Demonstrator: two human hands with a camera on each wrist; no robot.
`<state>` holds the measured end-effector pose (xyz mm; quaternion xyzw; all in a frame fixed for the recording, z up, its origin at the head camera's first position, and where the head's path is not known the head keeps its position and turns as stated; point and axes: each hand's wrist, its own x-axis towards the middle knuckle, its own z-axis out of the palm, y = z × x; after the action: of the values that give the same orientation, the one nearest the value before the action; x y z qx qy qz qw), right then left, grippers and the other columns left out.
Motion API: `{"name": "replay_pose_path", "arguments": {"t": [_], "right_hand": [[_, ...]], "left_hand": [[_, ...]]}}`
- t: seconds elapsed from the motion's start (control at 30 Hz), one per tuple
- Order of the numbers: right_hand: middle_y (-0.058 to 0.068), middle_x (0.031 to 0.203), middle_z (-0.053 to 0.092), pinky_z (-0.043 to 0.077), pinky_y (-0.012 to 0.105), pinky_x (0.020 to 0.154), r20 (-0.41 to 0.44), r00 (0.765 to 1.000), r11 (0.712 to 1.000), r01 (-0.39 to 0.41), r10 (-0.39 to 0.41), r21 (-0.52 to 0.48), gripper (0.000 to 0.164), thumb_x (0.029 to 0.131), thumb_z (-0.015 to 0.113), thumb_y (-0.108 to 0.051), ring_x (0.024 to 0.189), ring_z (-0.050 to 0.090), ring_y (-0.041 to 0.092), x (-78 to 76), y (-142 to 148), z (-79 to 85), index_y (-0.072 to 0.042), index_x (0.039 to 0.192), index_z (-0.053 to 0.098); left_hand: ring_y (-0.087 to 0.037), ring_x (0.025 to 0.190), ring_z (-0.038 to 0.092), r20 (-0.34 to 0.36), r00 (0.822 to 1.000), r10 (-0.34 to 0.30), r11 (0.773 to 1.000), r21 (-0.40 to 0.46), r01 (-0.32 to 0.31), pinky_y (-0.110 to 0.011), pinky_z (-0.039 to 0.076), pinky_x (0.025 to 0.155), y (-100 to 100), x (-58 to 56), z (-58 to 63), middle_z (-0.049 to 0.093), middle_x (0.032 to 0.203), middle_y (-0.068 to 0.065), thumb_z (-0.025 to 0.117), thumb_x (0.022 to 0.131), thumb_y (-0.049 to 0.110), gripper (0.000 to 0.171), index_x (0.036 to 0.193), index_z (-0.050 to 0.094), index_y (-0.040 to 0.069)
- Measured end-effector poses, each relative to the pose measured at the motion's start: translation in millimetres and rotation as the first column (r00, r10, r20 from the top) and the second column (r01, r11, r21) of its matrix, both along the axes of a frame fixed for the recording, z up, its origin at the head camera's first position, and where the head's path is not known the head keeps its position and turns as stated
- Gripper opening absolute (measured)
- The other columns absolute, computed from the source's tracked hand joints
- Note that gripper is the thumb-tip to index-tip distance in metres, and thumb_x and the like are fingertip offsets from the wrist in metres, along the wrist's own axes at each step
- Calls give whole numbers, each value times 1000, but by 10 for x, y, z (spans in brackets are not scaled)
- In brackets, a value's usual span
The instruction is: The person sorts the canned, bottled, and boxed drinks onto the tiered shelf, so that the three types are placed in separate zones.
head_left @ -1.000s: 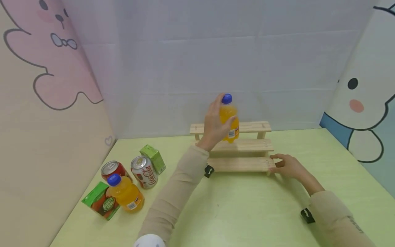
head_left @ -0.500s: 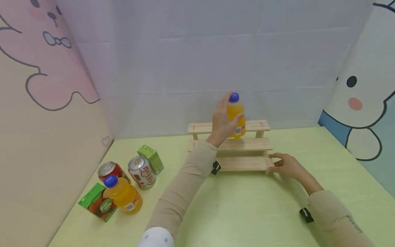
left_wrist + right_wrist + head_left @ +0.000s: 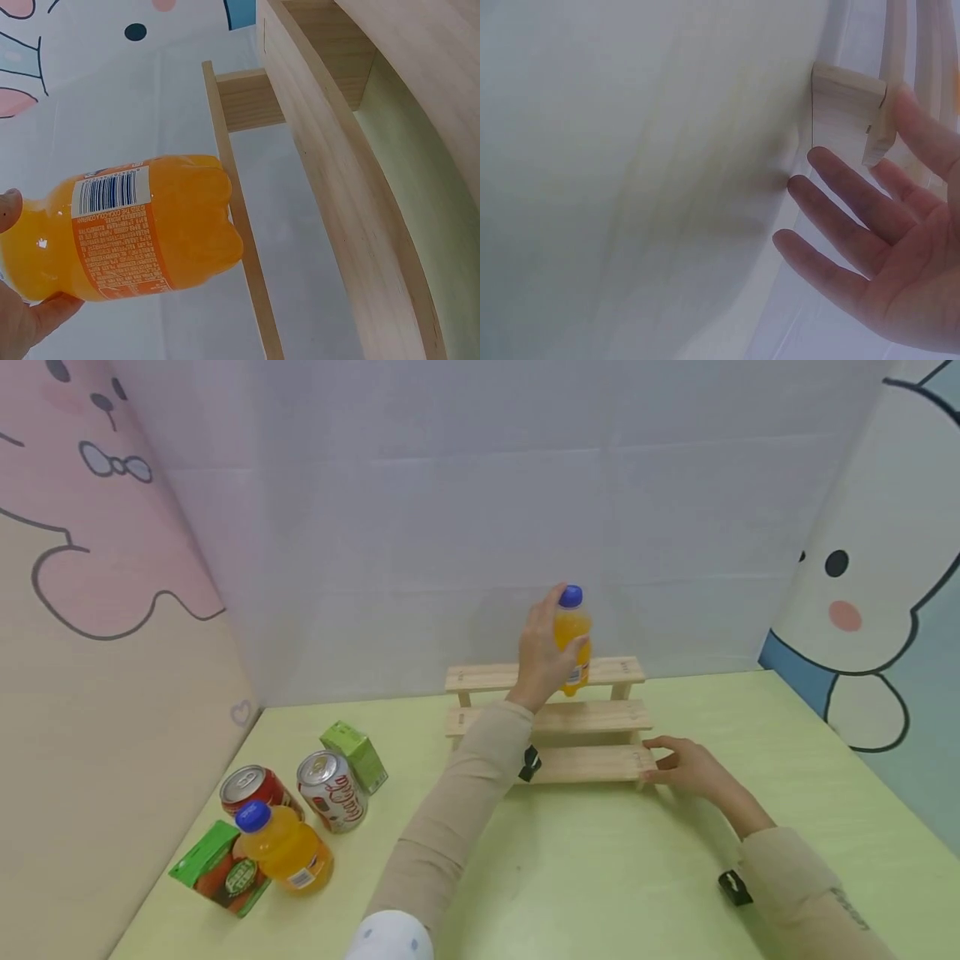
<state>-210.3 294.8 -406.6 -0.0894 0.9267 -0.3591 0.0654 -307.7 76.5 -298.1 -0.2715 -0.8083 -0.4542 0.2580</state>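
In the head view my left hand holds a small orange soda bottle with a blue cap, fingers around its upper part. It is upright at the top board of a three-tier wooden step shelf. The left wrist view shows the bottle's base close against the edge of a board; whether it touches I cannot tell. At the shelf's lower right end, my right hand pinches the bottom board's end between thumb and index finger, the other fingers extended.
On the table's left stand a second orange soda bottle, a red can, a white Coca-Cola can, a green carton and a green-and-brown packet. A pale cloth wall rises behind the shelf.
My left hand has carried the bottle rightward and slightly back along the top board. The right hand stays at the shelf's end. The head view has shifted a little.
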Motion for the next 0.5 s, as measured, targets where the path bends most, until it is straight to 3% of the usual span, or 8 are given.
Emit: {"name": "replay_pose_path", "arguments": {"t": [0.3, 0.5], "right_hand": [[32, 101, 57, 50, 44, 66, 10, 1000, 999, 19, -20, 28, 54, 82, 68, -18, 88, 59, 39, 12, -23, 16, 10, 122, 46], [31, 100, 58, 50, 43, 65, 9, 1000, 999, 22, -22, 40, 55, 81, 69, -19, 85, 60, 37, -2, -18, 9, 9, 122, 46]], "left_hand": [[-25, 106, 51, 46, 999, 2, 1000, -2, -2, -33, 47, 85, 109, -128, 33, 48, 124, -12, 68, 82, 11, 66, 138, 34, 11], [-24, 111, 48, 36, 999, -3, 1000, 1, 3, -31, 43, 91, 173, -184, 53, 47, 125, -12, 68, 81, 10, 65, 137, 35, 9]]}}
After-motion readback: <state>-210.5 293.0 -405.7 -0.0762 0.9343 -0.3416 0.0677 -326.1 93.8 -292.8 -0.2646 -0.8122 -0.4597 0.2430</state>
